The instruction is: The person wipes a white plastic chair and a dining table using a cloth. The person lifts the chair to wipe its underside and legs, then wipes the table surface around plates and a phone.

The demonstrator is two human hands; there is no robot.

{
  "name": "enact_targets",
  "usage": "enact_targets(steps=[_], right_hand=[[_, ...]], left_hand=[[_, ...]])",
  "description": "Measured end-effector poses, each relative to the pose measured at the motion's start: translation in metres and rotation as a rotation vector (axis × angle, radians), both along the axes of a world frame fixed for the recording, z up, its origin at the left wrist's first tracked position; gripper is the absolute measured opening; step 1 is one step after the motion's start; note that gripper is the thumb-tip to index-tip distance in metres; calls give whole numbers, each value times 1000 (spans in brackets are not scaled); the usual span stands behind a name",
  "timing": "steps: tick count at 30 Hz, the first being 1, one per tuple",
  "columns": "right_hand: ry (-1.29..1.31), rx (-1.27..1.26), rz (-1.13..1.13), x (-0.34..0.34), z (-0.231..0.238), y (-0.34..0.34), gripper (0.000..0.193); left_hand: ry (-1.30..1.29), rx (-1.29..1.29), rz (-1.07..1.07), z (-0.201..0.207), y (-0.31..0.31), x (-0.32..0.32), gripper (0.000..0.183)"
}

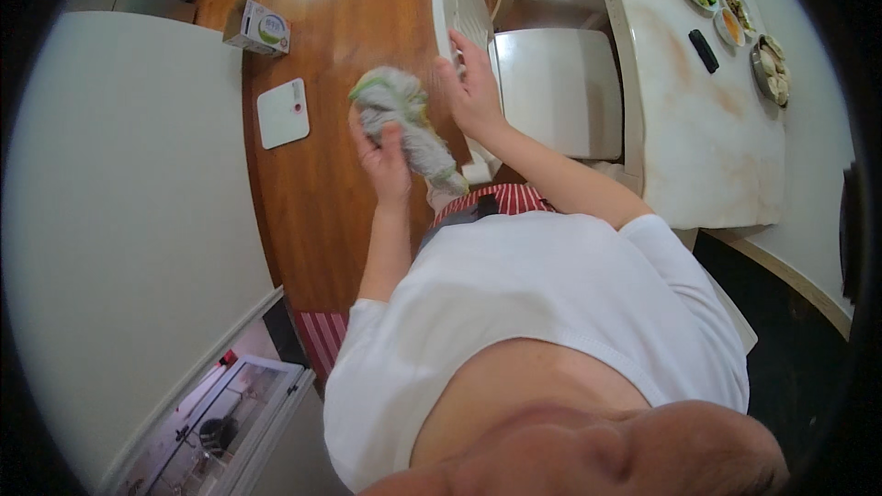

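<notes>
Cloth (404, 133), fuzzy and crumpled, bunches in the left hand (384, 163).

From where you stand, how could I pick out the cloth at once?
Start at the brown wooden floor; over it, left of the white chair, the person's left hand holds the cloth. It is a bunched, greyish-white bundle with green and yellow edging, unlike the plain, rigid chair back at the right hand.
</notes>
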State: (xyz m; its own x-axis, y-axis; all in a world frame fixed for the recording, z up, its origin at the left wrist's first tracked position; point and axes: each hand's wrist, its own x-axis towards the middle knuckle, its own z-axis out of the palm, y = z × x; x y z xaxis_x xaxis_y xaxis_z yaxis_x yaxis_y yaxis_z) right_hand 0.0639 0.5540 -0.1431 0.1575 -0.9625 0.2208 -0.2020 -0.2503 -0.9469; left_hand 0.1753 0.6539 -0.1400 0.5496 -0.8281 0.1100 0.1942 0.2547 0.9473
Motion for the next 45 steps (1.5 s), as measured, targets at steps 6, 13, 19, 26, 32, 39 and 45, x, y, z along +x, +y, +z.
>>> enact_targets(steps=[6,13,19,26,32,39,45], right_hand=[[-298,135,38,-8,-14,4,46],[-137,212,-6,-2,13,10,46],[-191,260,19,2,20,9,48],[-202,277,20,-1,20,7,48],[-168,212,27,-1,7,4,50],[-164,212,10,-1,6,2,49],[-166,230,0,-2,7,0,46]], left_hand=[[-610,-204,-380,11,-85,13,50],[-717,-214,-402,1,-194,32,51],[-450,-180,-438,-22,-294,38,36],[-9,295,-711,-98,-246,42,44],[259,666,-548,-176,-106,61,48],[384,752,-498,-185,-23,94,35],[494,741,-490,-204,-24,104,36]])
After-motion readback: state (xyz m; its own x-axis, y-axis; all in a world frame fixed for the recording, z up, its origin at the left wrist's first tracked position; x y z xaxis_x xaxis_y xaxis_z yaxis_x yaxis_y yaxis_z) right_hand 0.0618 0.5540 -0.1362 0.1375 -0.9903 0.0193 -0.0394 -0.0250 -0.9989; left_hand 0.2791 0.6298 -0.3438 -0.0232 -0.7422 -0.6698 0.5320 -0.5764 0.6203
